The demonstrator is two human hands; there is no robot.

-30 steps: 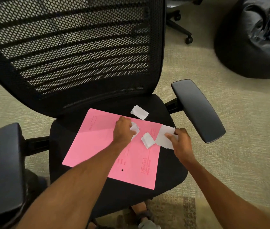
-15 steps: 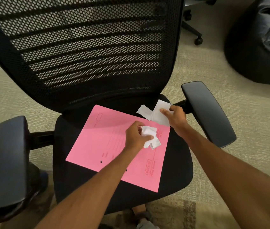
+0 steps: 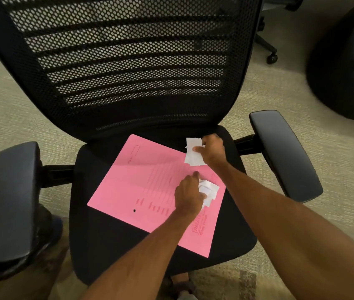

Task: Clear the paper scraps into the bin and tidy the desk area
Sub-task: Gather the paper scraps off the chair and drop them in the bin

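A pink sheet point(image 3: 141, 187) lies flat on the black seat of an office chair point(image 3: 106, 245). My left hand point(image 3: 188, 197) rests over the sheet's right side, closed around a bunch of crumpled white paper scraps point(image 3: 209, 190). My right hand point(image 3: 211, 149) is at the seat's back right, pinching flat white paper scraps point(image 3: 192, 151) that overlap the sheet's far corner. No bin is in view.
The chair's mesh backrest point(image 3: 117, 61) fills the top of the view. Padded armrests stand at the left point(image 3: 11, 200) and right point(image 3: 284, 154). A dark beanbag point(image 3: 345, 72) sits on the carpet at far right, and another chair's castor point(image 3: 272, 58) is behind.
My right hand gathered the far scrap on the seat into its flat pieces. My left hand drew its crumpled scraps slightly toward me along the pink sheet.
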